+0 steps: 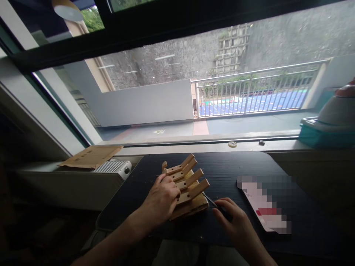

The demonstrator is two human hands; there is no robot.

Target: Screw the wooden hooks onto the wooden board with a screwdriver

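On the dark table lies a wooden piece (194,190) with several pale, bent pegs that have dark round holes and slant up to the right; it looks like a hook rack. A yellowish, rough-edged block (201,203) shows under the pegs. My left hand (165,192) is closed over the left side of the wooden piece, its fingertips hidden behind the wood. My right hand (231,214) grips a thin metal-shafted tool (211,200) with a dark handle, perhaps a screwdriver. The shaft points up-left and its tip meets the block's right edge, where it is hard to make out.
A pink, partly pixelated flat object (260,205) lies on the table (224,166) to the right. A tape roll (232,144) and a small dark item (261,142) sit on the windowsill. Left stands a white heater (119,169) beside a brown envelope (91,156); right, a teal box (318,133).
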